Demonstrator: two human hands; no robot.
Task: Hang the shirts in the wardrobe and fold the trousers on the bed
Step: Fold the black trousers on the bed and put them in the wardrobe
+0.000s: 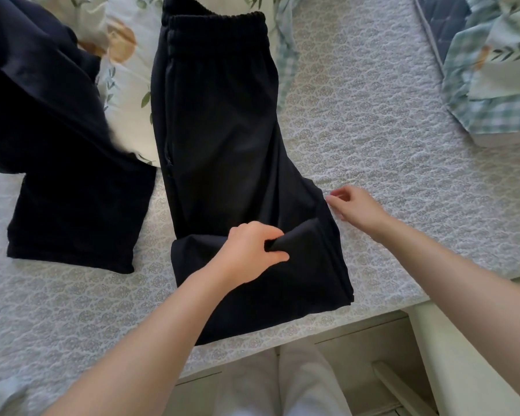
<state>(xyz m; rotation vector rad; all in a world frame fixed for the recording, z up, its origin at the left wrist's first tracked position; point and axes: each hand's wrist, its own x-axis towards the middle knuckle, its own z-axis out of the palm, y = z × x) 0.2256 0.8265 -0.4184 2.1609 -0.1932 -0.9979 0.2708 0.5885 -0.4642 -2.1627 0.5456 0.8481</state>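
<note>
I judge the folding step is under way. The black trousers (219, 130) lie mid-frame on the bed (373, 130). The left hand (246, 253) has its grip clamped on the turned-up hem (303, 235). The right hand (354, 205) is at their edge, and I cannot tell its grip. Next, the hem likely needs carrying toward the waistband (216, 21).

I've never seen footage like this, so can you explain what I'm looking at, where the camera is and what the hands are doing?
There is no machine: a person wears one camera on the head, looking down at their own bare arms. Black trousers lie along the bed, leg ends folded up. The left hand pinches that fold. The right hand hovers at the trousers' right edge, apparently holding nothing. Another dark garment lies to the left.
</note>
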